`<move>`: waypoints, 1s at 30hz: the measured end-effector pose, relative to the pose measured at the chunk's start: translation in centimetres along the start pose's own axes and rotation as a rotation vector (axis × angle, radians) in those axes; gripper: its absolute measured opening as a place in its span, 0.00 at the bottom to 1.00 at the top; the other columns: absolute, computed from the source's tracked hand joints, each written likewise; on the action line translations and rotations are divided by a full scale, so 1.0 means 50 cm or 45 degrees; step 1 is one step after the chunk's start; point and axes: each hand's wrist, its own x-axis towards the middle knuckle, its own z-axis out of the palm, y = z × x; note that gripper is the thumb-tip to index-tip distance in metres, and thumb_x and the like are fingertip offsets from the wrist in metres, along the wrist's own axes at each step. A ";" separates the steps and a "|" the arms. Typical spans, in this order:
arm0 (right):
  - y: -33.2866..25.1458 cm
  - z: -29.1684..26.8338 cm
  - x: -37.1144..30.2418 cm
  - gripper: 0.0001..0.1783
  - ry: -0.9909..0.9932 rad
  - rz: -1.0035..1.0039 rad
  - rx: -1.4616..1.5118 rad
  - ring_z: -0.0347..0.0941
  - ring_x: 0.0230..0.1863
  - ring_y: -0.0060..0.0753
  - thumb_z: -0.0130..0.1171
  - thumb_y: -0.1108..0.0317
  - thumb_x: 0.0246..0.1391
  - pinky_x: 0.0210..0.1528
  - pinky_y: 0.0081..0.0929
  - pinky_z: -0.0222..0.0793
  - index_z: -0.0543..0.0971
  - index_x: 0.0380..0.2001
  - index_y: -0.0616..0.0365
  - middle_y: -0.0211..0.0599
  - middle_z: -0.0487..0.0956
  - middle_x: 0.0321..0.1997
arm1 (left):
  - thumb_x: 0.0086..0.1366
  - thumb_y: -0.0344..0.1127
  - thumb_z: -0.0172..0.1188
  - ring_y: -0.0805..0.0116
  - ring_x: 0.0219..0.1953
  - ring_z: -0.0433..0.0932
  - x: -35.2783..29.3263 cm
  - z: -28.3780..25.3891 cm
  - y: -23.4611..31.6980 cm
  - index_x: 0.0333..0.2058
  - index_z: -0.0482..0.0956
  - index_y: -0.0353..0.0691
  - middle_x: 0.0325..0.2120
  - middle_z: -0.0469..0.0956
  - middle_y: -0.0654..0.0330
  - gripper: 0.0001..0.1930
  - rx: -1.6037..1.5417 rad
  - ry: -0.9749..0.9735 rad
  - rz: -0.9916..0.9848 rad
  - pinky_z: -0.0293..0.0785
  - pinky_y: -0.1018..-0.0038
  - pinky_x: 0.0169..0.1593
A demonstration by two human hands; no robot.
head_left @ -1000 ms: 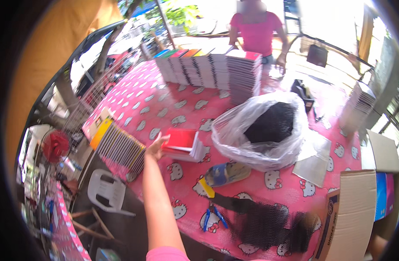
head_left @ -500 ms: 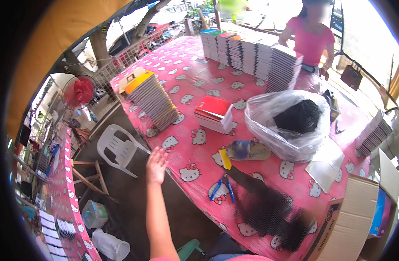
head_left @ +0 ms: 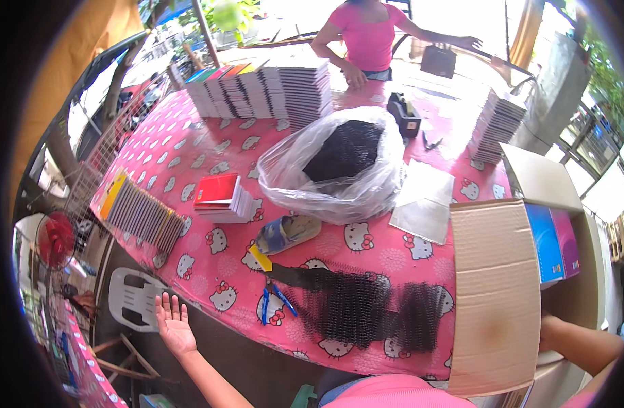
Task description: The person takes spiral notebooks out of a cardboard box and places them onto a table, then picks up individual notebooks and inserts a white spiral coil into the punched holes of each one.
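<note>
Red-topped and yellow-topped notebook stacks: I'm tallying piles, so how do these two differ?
The red-topped stack is short; the yellow-topped stack is clearly taller. The red-topped stack shows mostly pale page edges, while the yellow-topped stack shows a dark-and-light striped side. Both stand on the pink patterned tablecloth.

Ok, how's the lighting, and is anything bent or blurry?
In the head view, bright light washes out the background behind the co-worker and puts glare across the far side of the pink tablecloth; the head view's fisheye bows the cloth's near edge; the head view shows a hazy brownish spot over the cardboard flap, while the left hand looks fairly sharp.
</note>
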 end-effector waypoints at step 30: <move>-0.189 0.112 -0.325 0.43 -0.314 -0.802 -1.968 0.76 0.33 0.40 0.49 0.27 0.51 0.38 0.36 0.71 0.78 0.29 0.66 0.45 0.78 0.26 | 0.60 0.52 0.59 0.56 0.56 0.67 -0.253 0.647 -0.109 0.68 0.47 0.39 0.59 0.62 0.51 0.45 -0.641 -1.227 -1.006 0.63 0.54 0.56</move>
